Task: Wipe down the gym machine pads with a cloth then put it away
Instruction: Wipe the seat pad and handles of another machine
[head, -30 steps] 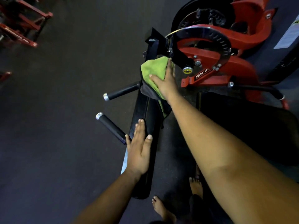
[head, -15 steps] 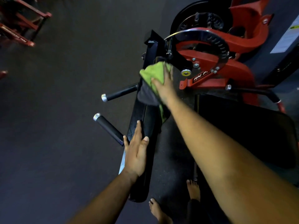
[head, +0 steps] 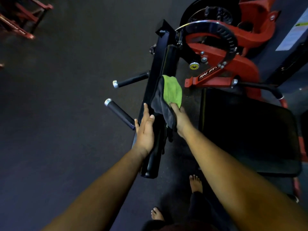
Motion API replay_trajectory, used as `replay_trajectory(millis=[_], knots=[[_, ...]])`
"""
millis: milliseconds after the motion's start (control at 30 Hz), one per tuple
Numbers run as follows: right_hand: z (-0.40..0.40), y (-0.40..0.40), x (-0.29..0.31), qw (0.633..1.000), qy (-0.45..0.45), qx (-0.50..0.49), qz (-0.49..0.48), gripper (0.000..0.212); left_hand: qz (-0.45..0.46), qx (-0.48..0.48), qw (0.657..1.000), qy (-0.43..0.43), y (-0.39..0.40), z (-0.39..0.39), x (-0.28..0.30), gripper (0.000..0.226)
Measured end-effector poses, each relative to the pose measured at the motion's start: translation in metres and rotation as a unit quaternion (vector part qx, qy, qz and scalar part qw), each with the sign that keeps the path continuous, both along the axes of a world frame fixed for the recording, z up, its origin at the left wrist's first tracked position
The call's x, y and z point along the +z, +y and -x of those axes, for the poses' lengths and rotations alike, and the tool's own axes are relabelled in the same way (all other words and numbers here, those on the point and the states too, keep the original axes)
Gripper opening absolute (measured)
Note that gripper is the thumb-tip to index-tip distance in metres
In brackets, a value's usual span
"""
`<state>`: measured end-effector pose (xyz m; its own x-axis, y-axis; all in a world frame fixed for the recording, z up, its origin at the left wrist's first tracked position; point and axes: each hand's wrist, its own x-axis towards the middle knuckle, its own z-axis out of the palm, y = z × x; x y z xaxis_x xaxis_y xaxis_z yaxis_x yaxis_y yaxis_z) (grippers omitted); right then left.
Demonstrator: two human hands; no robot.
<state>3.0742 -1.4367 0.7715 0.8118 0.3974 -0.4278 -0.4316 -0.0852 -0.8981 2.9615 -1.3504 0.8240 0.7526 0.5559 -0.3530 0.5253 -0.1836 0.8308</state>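
Two hands on long black pad [head: 164, 67]: left hand [head: 145, 130] flat; right hand [head: 180, 119] gripping fuzzy green-grey cloth [head: 168, 95]

Gym floor, dark rubber flooring [head: 66, 114], red steel machine frame [head: 233, 69], black padded seat [head: 246, 130], rubber-grip handles [head: 120, 112]

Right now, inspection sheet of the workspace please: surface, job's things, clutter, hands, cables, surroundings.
Surface: dark gym floor, no spills visible.
Job's things: green and grey cloth draped on the long black roller pad; wide black seat pad to the right, untouched.
Clutter: nothing seen.
Hands: left hand flat against the roller pad's left side, fingers straight; right hand grips the cloth's near end.
Cables: nothing seen.
Surroundings: red machine frame with chrome adjuster arc; two black handles sticking out left; another red frame far left; bare feet below.
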Motion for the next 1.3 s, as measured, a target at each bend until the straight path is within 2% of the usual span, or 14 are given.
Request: replay_trajectory(millis=[33,100,167,233,333,433,567,667,733,867,933,1000,1133,1300], knots=[[0.012,-0.005,0.006,0.999,0.021,0.009,-0.025,0.019,0.039,0.022,0.999,-0.017,0.002,0.001,-0.001,0.074],[0.043,-0.017,0.012,0.999,0.001,0.037,-0.027,0.039,0.129,0.041,0.989,-0.063,0.015,0.009,-0.014,0.074],[0.075,-0.026,0.012,0.998,-0.028,0.055,-0.025,0.049,0.165,0.029,0.983,-0.079,0.029,0.022,-0.040,0.073],[0.108,-0.033,0.016,0.995,-0.067,0.070,0.004,0.056,0.147,0.021,0.986,-0.080,0.025,0.041,-0.039,0.071],[0.146,-0.040,0.022,0.984,-0.135,0.100,0.059,0.073,0.078,-0.011,0.993,-0.089,0.006,0.078,-0.005,0.083],[0.177,-0.040,0.024,0.962,-0.190,0.128,0.151,0.089,0.051,-0.052,0.992,-0.100,0.006,0.119,0.004,0.083],[0.237,-0.047,0.048,0.913,-0.248,0.182,0.269,0.076,0.061,-0.064,0.992,-0.088,0.007,0.184,0.001,0.086],[0.274,-0.050,0.046,0.877,-0.325,0.176,0.308,0.065,0.114,-0.077,0.985,-0.108,0.010,0.224,0.010,0.046],[0.298,-0.043,0.050,0.857,-0.358,0.158,0.335,0.063,0.175,-0.071,0.975,-0.117,0.017,0.247,0.014,0.029],[0.348,-0.011,0.055,0.827,-0.403,0.170,0.354,0.067,0.289,-0.038,0.952,-0.099,0.046,0.280,0.017,0.039],[0.363,0.003,0.048,0.851,-0.394,0.164,0.307,0.080,0.301,-0.019,0.950,-0.081,0.067,0.291,0.014,0.039],[0.364,0.013,0.038,0.899,-0.335,0.159,0.232,0.086,0.296,0.009,0.953,-0.070,0.088,0.297,0.010,0.031],[0.339,0.037,0.008,0.964,-0.194,0.145,0.109,0.068,0.275,0.038,0.959,-0.060,0.130,0.295,0.003,0.035],[0.307,0.102,-0.015,0.992,-0.051,0.113,0.031,0.058,0.295,0.062,0.952,-0.059,0.181,0.284,0.012,0.033]])
